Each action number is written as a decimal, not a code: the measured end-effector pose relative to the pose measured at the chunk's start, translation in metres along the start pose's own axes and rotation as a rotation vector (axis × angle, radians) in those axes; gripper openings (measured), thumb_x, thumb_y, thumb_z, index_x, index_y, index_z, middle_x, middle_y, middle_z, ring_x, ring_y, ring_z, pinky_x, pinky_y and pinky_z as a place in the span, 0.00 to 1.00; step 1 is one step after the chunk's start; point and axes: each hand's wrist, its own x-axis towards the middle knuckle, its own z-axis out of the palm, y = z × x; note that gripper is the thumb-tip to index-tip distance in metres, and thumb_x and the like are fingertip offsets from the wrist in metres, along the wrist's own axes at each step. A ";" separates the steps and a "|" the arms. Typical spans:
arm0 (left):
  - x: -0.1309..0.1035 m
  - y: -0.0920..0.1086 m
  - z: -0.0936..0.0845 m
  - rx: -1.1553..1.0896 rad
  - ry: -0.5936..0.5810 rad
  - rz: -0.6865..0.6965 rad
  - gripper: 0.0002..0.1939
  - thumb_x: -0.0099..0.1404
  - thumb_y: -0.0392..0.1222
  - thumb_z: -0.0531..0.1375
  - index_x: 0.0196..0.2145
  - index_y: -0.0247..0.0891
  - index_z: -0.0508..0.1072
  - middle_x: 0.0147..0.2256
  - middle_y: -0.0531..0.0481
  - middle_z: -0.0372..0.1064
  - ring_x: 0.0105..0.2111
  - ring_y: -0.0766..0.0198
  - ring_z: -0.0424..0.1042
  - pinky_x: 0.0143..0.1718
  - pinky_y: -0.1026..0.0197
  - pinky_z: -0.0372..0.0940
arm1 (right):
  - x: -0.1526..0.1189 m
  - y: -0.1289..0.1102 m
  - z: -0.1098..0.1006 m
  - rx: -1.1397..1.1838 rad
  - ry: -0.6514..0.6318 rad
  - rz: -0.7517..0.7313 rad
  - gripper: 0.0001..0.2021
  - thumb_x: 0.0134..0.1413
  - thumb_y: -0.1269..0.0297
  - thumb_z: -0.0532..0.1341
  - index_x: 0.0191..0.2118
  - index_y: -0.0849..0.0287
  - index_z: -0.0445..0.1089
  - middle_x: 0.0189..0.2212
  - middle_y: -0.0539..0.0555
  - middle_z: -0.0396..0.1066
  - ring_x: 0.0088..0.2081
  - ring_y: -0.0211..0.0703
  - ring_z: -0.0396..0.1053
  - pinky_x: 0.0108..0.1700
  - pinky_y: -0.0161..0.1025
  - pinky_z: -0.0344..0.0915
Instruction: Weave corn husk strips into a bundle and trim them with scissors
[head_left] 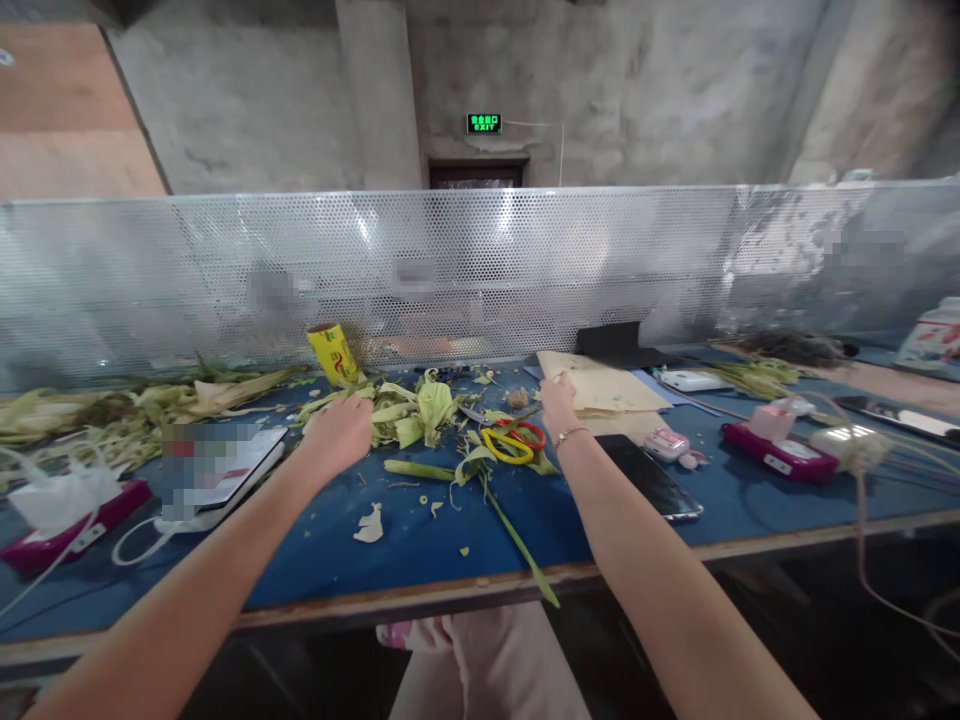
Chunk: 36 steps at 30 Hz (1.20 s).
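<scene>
My left hand (339,432) rests palm down on the blue table (315,545), its fingers at the edge of a heap of green corn husks (420,410). My right hand (559,408) reaches to the near corner of a stack of tan paper sheets (604,390) and touches it; whether it grips the paper I cannot tell. A thin bracelet sits on that wrist. Between the hands lie scissors with yellow and red handles (512,440) among leaf scraps, and a long green stalk (517,540) runs toward the table's front edge.
A yellow can (334,353) stands behind the husks. More husks (112,410) pile at the left. A black phone (651,478) lies right of my arm, with pink devices (780,452), a tablet (217,462) and cables around. A perforated metal screen (480,265) closes the back.
</scene>
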 end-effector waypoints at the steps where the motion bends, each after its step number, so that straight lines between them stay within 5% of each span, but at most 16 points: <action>1: 0.008 0.005 0.002 -0.040 -0.011 0.031 0.09 0.53 0.38 0.52 0.32 0.37 0.69 0.37 0.38 0.67 0.42 0.50 0.65 0.41 0.55 0.59 | -0.001 -0.003 -0.002 -0.048 0.019 -0.004 0.15 0.38 0.71 0.54 0.38 0.62 0.60 0.40 0.60 0.60 0.43 0.48 0.61 0.44 0.44 0.59; 6: 0.045 0.028 0.024 -0.252 -0.075 0.145 0.11 0.52 0.35 0.53 0.35 0.38 0.70 0.38 0.41 0.68 0.43 0.53 0.65 0.43 0.57 0.58 | -0.016 -0.017 -0.009 -0.369 -0.010 -0.209 0.29 0.34 0.77 0.57 0.49 0.67 0.58 0.56 0.69 0.43 0.59 0.59 0.38 0.57 0.52 0.39; 9: 0.050 0.041 0.039 -0.337 -0.131 0.190 0.17 0.52 0.43 0.56 0.41 0.37 0.67 0.44 0.41 0.65 0.46 0.52 0.63 0.44 0.57 0.58 | -0.028 -0.020 -0.004 -0.553 -0.155 -0.504 0.27 0.40 0.74 0.57 0.52 0.70 0.57 0.56 0.71 0.45 0.60 0.59 0.39 0.56 0.55 0.41; 11: 0.047 0.046 0.047 -0.315 -0.173 0.211 0.23 0.52 0.50 0.57 0.43 0.36 0.65 0.45 0.39 0.63 0.47 0.49 0.63 0.44 0.55 0.58 | -0.036 -0.019 0.003 -0.539 -0.343 -0.666 0.22 0.45 0.70 0.56 0.50 0.66 0.61 0.52 0.67 0.55 0.56 0.54 0.49 0.55 0.52 0.46; 14: 0.041 0.047 0.056 -0.275 -0.166 0.256 0.20 0.54 0.46 0.56 0.43 0.35 0.64 0.44 0.39 0.63 0.44 0.50 0.65 0.41 0.55 0.59 | -0.050 -0.016 0.013 -0.574 -0.773 -0.800 0.20 0.46 0.59 0.58 0.46 0.62 0.66 0.48 0.63 0.61 0.52 0.52 0.56 0.54 0.50 0.49; 18: 0.042 0.039 0.063 -0.295 -0.117 0.277 0.12 0.54 0.40 0.55 0.37 0.35 0.65 0.39 0.41 0.65 0.39 0.53 0.66 0.39 0.56 0.59 | -0.061 -0.015 0.016 -0.704 -1.140 -0.795 0.25 0.44 0.53 0.60 0.48 0.59 0.65 0.46 0.62 0.63 0.49 0.53 0.59 0.50 0.47 0.54; 24: 0.049 0.034 0.065 -0.454 -0.055 0.279 0.08 0.55 0.40 0.54 0.33 0.36 0.65 0.36 0.44 0.65 0.37 0.56 0.66 0.39 0.56 0.60 | -0.054 -0.015 0.014 -0.618 -1.028 -0.675 0.05 0.44 0.68 0.61 0.29 0.63 0.70 0.28 0.54 0.67 0.33 0.39 0.63 0.37 0.34 0.57; 30: 0.050 0.032 0.067 -0.628 0.133 0.177 0.08 0.51 0.38 0.56 0.32 0.37 0.67 0.37 0.43 0.65 0.39 0.55 0.66 0.42 0.55 0.61 | -0.050 -0.011 0.016 -0.485 -0.862 -0.499 0.04 0.44 0.68 0.60 0.27 0.63 0.70 0.25 0.53 0.69 0.29 0.38 0.64 0.34 0.33 0.58; 36: 0.050 0.027 0.075 -0.591 0.139 0.198 0.18 0.44 0.29 0.54 0.36 0.36 0.68 0.37 0.44 0.62 0.40 0.57 0.64 0.42 0.56 0.61 | -0.036 -0.020 0.007 -0.302 -0.670 -0.299 0.11 0.51 0.66 0.51 0.29 0.62 0.70 0.27 0.55 0.72 0.31 0.39 0.69 0.37 0.36 0.63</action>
